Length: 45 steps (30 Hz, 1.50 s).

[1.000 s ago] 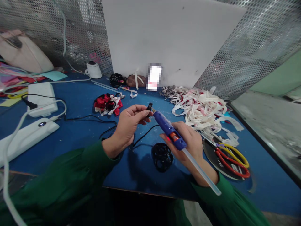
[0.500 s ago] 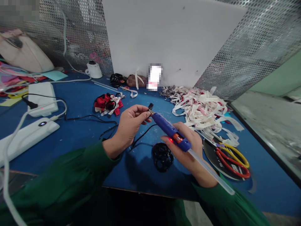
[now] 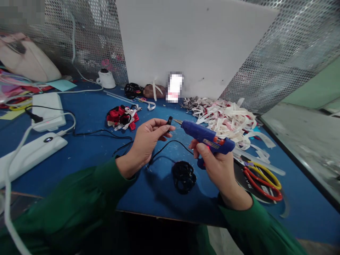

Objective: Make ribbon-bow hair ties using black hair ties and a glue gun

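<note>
Between thumb and fingers, my left hand [image 3: 150,138] pinches a small black piece [image 3: 169,120], perhaps ribbon; its exact kind is too small to make out. My right hand [image 3: 216,164] is wrapped round the handle of a blue glue gun [image 3: 203,134]. A clear glue stick [image 3: 261,163] sticks out of the gun's back end. The metal nozzle points left, a short gap away from the black piece. Below the hands, a coil of black bands [image 3: 183,177] lies on the blue table [image 3: 159,202]. The gun's black cord loops between my hands.
Red and yellow scissors [image 3: 262,182] lie at the right beside a pile of white ribbons [image 3: 228,118]. Red, white and black bows [image 3: 122,117] sit left of centre. White power strips [image 3: 34,152] with cables occupy the left. A lit phone [image 3: 174,87] leans at the back.
My right hand has drawn the glue gun back to the right and turned it more level, taking the nozzle off the black piece. My left hand has stayed nearly in place.
</note>
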Tool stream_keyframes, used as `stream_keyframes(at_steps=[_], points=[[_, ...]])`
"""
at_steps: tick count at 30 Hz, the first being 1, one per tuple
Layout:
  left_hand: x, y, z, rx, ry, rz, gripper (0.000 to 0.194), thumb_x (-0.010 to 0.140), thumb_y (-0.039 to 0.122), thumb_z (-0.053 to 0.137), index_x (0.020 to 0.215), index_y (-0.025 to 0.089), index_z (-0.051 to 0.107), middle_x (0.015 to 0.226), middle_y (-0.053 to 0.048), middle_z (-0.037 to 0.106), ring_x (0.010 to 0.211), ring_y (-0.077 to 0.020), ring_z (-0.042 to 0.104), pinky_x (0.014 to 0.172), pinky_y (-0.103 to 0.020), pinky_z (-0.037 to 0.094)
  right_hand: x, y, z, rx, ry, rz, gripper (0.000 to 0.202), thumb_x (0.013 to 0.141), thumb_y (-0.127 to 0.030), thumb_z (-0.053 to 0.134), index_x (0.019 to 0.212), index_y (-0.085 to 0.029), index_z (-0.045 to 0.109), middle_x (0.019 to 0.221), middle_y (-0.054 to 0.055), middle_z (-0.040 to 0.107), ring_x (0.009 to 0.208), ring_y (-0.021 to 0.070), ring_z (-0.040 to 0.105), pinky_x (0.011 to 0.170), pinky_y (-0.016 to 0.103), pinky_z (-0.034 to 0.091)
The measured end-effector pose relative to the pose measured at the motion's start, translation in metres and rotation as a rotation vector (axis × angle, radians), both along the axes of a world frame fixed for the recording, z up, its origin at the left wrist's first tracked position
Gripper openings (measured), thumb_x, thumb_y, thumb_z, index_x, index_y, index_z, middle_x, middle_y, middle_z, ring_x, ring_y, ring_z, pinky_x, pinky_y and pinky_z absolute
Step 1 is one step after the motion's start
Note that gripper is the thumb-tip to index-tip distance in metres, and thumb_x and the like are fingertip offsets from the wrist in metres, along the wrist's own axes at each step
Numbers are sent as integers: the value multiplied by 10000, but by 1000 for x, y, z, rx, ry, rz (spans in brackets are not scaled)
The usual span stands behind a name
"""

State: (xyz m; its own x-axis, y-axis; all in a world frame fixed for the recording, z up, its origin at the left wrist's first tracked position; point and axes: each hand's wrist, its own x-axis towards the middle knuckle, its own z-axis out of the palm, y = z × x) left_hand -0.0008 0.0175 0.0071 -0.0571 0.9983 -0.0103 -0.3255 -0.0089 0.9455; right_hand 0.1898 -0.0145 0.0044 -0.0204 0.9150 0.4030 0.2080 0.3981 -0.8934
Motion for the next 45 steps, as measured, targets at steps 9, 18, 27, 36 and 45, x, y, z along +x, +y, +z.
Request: stream_keyframes(at_steps=[9, 18, 27, 36, 45], points=[[-3, 4, -3, -96, -134, 78, 165, 775, 215, 762, 887, 156, 655, 875, -46, 779, 668, -119, 678, 605, -228, 481, 3, 22, -4, -275, 461, -139, 363, 819, -547, 748, 814, -188, 701, 772, 16, 716, 514, 83, 534, 480, 228, 434], [-5, 6, 2, -131, -230, 213, 110, 808, 139, 704, 883, 163, 627, 852, -28, 768, 658, -113, 680, 580, -214, 486, 11, 48, -26, -705, 628, -99, 303, 748, -418, 827, 835, -153, 709, 679, -10, 683, 474, 72, 552, 405, 174, 453], [-1, 1, -4, -181, -213, 32, 116, 820, 151, 711, 907, 140, 635, 867, -60, 779, 645, -115, 685, 567, -213, 499, 4, 50, -34, -732, 299, -64, 166, 826, -298, 707, 921, -172, 657, 745, 38, 730, 562, 136, 644, 473, 221, 481], [2, -1, -1, -226, -218, -9, 116, 819, 142, 700, 893, 149, 611, 879, -76, 781, 633, -119, 684, 571, -218, 495, 34, 56, -6, -381, -1021, -244, 438, 944, -560, 492, 736, -233, 694, 695, 56, 722, 642, 207, 642, 554, 292, 340], [1, -1, -1, -251, -225, -9, 134, 800, 136, 705, 899, 145, 616, 863, -76, 776, 624, -120, 680, 571, -217, 486, 32, 204, 30, -121, -1214, -415, 277, 917, -322, 551, 1023, -222, 788, 1007, 115, 773, 947, 274, 682, 791, 339, 481]])
